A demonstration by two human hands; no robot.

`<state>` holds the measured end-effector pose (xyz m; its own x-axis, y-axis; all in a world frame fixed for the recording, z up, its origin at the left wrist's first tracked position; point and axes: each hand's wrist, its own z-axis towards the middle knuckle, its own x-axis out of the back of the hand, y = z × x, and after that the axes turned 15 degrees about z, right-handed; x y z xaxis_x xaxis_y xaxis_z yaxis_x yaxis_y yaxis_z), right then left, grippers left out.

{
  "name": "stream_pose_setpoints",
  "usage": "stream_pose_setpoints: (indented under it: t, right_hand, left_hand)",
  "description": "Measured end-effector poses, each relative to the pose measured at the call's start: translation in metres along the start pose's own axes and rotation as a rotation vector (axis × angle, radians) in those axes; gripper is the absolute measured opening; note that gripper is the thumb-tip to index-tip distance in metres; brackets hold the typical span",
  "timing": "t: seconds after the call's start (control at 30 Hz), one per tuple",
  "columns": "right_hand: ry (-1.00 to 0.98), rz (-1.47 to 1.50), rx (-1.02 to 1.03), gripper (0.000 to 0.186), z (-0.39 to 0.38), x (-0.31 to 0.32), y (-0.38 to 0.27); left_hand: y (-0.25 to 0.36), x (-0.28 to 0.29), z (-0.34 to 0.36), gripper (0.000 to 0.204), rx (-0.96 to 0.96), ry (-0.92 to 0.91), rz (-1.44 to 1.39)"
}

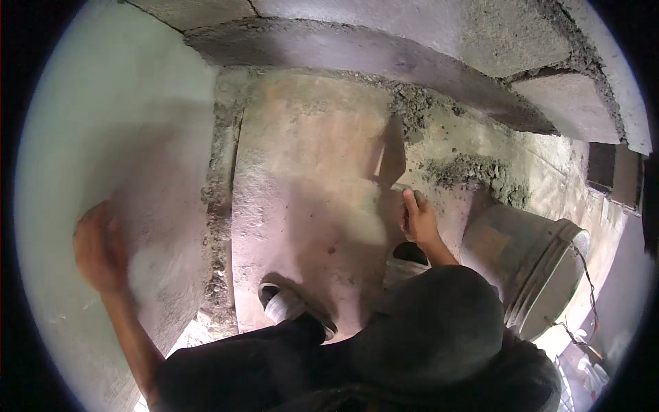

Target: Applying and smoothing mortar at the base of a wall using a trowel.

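a: dark clothing (pixel 425 329) fills the bottom of the view, closest to the lens, with a shoe (pixel 292 305) planted on a wooden board (pixel 302 178) below it.

b: and the hands?

a: left hand (pixel 99 247) is pressed flat, fingers spread, against the pale plastered wall (pixel 117 123) on the left. nothing is gripped there, just the palm on the surface. right hand (pixel 419 220) hangs low over the board's right edge, fingers curled round something thin and greyish; it is too small and shaded to say what.

b: so closed?

a: clenched on that small thing, as far as i can judge.

b: how far along does the work look?

a: the wall under the left hand looks smooth and already coated. a heap of wet mortar (pixel 473 172) lies on the ground past the right hand, with crumbs along the board's edges, so material is left. rough blocks (pixel 522 34) above look bare. a tipped bucket (pixel 535 268) sits just right of the right hand.
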<state>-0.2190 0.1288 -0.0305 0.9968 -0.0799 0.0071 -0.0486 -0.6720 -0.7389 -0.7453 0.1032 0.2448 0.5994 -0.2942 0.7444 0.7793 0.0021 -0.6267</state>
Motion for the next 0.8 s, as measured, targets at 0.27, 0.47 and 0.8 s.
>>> stream_pose_setpoints:
  t: [0.27, 0.47, 0.8]
  right_hand:
    - [-0.329, -0.046, 0.194, 0.046, 0.043, -0.078, -0.044]
    - [-0.312, 0.177, 0.041, 0.045, 0.089, -0.077, -0.071]
    - [0.131, 0.412, -0.058, 0.043, 0.003, 0.001, -0.014]
  left_hand:
    - [-0.007, -0.010, -0.006, 0.030, -0.032, -0.006, 0.048]
    - [-0.001, -0.006, -0.002, 0.028, -0.010, -0.025, -0.040]
    - [0.004, 0.002, 0.006, 0.026, -0.023, -0.024, -0.041]
